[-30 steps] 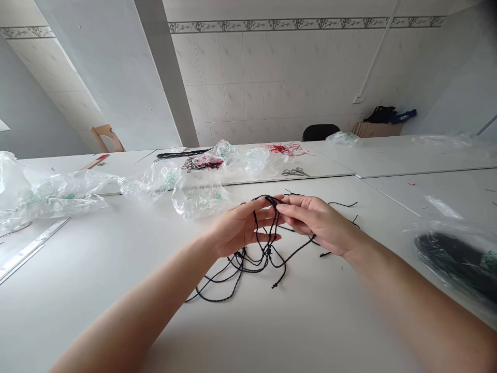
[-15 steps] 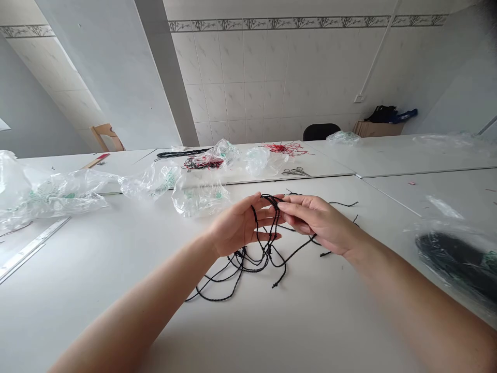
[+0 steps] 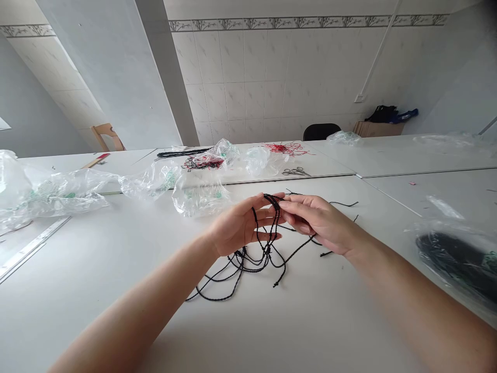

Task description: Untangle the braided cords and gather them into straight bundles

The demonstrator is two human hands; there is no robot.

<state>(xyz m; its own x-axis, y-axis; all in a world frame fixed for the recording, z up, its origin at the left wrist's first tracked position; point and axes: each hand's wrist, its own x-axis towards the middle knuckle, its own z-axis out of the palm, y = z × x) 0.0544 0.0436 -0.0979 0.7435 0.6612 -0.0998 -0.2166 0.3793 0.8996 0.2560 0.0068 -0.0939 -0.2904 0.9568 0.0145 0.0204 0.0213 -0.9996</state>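
Note:
Black braided cords (image 3: 267, 248) hang in loops between my two hands, and their lower loops and knotted ends lie on the white table (image 3: 217, 336). My left hand (image 3: 240, 223) is curled round the upper loops, its thumb and index finger at the top and its other fingers behind the strands. From the right, my right hand (image 3: 306, 215) pinches the cords near their top between thumb and fingers. Loose cord ends stick out beyond and below my right hand.
Crumpled clear plastic bags (image 3: 200, 194) lie at the left and centre. Farther back are red cords (image 3: 285, 149), scissors (image 3: 297, 171) and a black cord bundle (image 3: 182, 153). A metal ruler (image 3: 34, 248) is at left, a bagged black bundle (image 3: 454, 259) at right.
The top of the cord loops has shifted slightly to the right at my fingertips. Both hands stay in nearly the same place, still on the cords.

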